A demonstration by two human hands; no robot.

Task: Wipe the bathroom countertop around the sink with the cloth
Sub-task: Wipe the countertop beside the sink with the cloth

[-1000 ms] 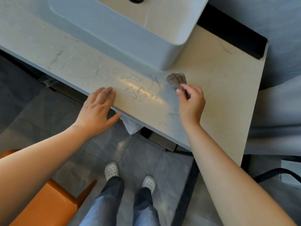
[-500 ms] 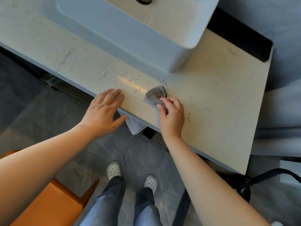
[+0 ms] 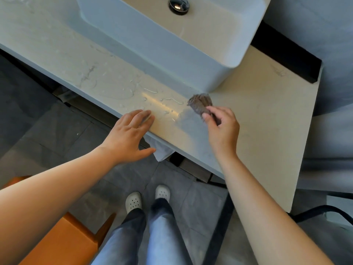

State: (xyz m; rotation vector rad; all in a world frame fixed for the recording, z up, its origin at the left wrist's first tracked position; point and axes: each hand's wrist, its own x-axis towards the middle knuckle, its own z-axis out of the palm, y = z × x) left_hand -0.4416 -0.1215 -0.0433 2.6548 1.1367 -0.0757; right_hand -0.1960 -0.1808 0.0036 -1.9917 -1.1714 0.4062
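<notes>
Right hand (image 3: pixel 223 131), its grip pinching the bunched cloth (image 3: pixel 200 104), has swept it from the worktop (image 3: pixel 267 121) edge back to the sink (image 3: pixel 172 54) corner. Left hand (image 3: pixel 129 136) lies flat, fingers spread. Droplets (image 3: pixel 168 101) remain, so the wiping looks unfinished.

The sink (image 3: pixel 172 50) sits on the countertop (image 3: pixel 267 115), with the cloth (image 3: pixel 200 104) just before its right front corner, the right hand (image 3: pixel 222 129) on the cloth, and the left hand (image 3: pixel 129 136) on the front edge left of it.
</notes>
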